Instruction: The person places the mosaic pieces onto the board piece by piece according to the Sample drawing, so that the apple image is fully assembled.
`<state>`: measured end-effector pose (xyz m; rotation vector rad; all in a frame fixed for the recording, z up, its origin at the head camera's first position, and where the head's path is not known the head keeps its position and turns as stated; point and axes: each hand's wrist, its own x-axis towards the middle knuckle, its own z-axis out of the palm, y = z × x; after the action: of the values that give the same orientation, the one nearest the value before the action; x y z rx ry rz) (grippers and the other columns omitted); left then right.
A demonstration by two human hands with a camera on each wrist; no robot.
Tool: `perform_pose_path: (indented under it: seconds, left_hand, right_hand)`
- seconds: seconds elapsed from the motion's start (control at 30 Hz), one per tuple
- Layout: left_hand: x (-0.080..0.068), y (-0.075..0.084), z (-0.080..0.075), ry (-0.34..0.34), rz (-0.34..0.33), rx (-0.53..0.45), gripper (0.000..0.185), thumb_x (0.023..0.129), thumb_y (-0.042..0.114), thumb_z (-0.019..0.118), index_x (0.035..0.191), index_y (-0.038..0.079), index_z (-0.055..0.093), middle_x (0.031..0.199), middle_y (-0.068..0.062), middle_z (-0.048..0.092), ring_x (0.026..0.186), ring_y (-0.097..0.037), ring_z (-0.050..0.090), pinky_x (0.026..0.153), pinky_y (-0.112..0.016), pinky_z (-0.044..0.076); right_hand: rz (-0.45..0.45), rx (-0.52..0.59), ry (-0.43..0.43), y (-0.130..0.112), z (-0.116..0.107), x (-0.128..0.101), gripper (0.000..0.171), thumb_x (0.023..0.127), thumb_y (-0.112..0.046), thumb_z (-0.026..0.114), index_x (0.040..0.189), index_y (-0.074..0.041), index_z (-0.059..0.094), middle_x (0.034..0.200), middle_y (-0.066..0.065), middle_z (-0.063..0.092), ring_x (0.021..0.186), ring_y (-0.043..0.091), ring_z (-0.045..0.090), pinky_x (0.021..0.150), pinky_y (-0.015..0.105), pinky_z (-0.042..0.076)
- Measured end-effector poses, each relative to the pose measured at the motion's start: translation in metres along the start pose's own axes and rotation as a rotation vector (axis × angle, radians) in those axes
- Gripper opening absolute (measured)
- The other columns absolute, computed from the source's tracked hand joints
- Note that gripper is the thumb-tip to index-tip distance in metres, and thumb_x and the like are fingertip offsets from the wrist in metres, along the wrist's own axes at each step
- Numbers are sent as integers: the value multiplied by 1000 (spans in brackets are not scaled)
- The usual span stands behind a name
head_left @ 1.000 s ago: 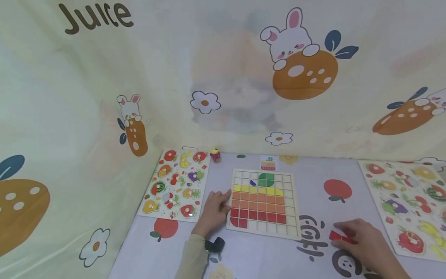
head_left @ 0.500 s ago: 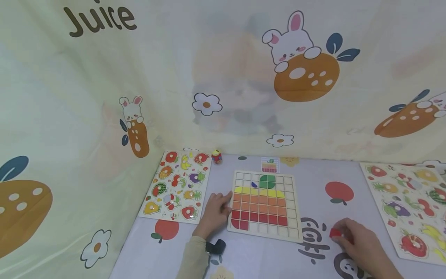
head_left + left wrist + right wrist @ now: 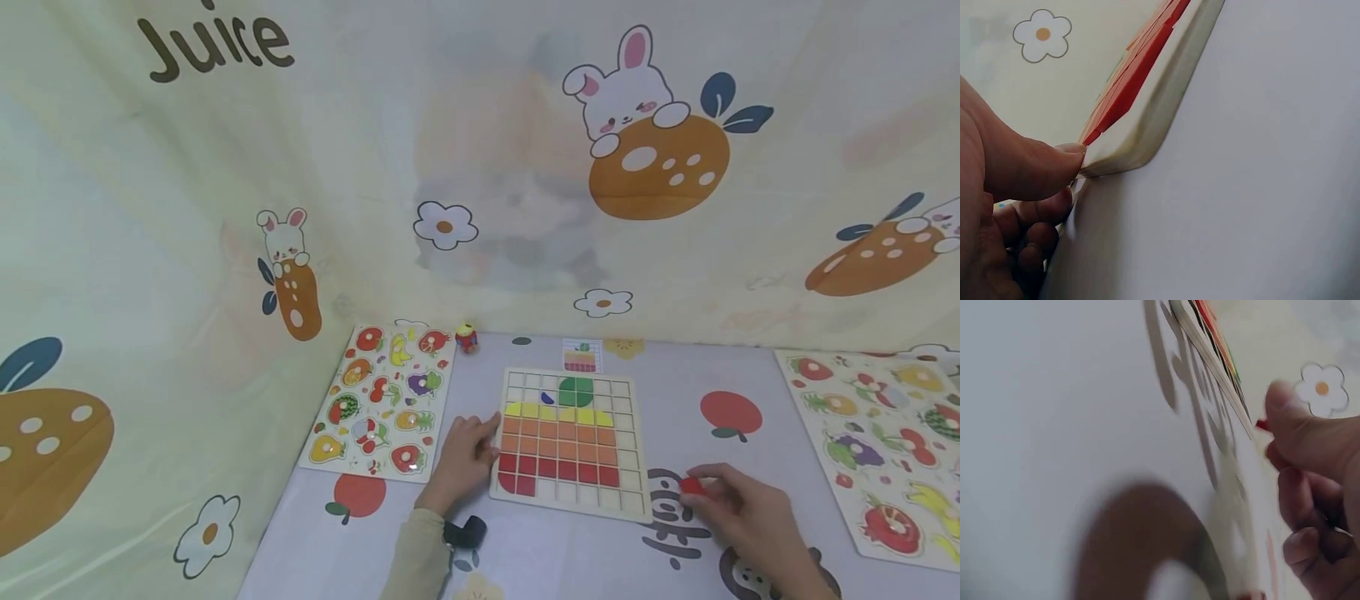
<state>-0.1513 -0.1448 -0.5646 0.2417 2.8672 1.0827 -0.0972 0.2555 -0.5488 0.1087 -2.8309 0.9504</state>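
Left hand (image 3: 459, 457) rests with its thumb pressed on the puzzle board's (image 3: 633, 467) left edge, seemingly to keep it from sliding on the counter (image 3: 570, 550), while right hand (image 3: 742, 512) pinches a red tile (image 3: 691, 487) just right of the board's near corner.

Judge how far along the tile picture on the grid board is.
Done: green, yellow, orange and most red tiles fill the grid board. In hand: the right hand pinches a red tile; the left hand steadies the board's edge. Left: empty bottom-row cells beside the two red tiles.
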Motion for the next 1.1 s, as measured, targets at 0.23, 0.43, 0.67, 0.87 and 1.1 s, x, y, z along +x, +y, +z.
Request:
perform_pose_path:
  seconds: [0.23, 0.43, 0.67, 0.87, 1.1]
  left_hand:
    - [-1, 0, -1, 3, -2, 1, 57, 100, 14, 70, 155, 13, 56, 86, 7, 49, 88, -9, 39, 73, -22, 37]
    - [-1, -1, -1, -2, -3, -2, 57, 100, 13, 69, 155, 14, 55, 87, 7, 50, 89, -9, 39, 73, -23, 38]
    - [-1, -1, 0, -2, 2, 2, 57, 100, 13, 70, 155, 13, 55, 87, 7, 49, 89, -8, 39, 73, -22, 37]
    - [-1, 2, -1, -3, -2, -8, 57, 99, 13, 70, 155, 13, 56, 87, 7, 49, 90, -9, 39, 73, -22, 37]
    - [-1, 1, -1, -10, -8, 6, 58, 100, 13, 69, 156, 14, 55, 88, 7, 49, 90, -8, 39, 74, -22, 37]
  right_hand:
    - [193, 98, -21, -34, 18, -1, 48, 82, -32, 94, 122, -16, 74, 93, 7, 82, 70, 10, 62, 56, 17, 49]
    - [164, 217, -88, -63, 37, -2, 45, 89, -31, 88, 127, -12, 73, 98, 6, 83, 77, 12, 74, 67, 14, 57]
    - [151, 319, -115, -87, 56, 0, 36, 88, -25, 88, 121, -13, 78, 98, 1, 82, 83, 7, 73, 75, 17, 60]
    - [90, 399, -126, -104, 71, 3, 30, 84, -17, 90, 113, -16, 81, 88, -9, 77, 74, 3, 64, 64, 18, 53]
    - [-170, 249, -48, -115, 90, 4, 30, 73, -17, 97, 100, -23, 84, 91, -20, 76, 82, -3, 62, 76, 24, 57]
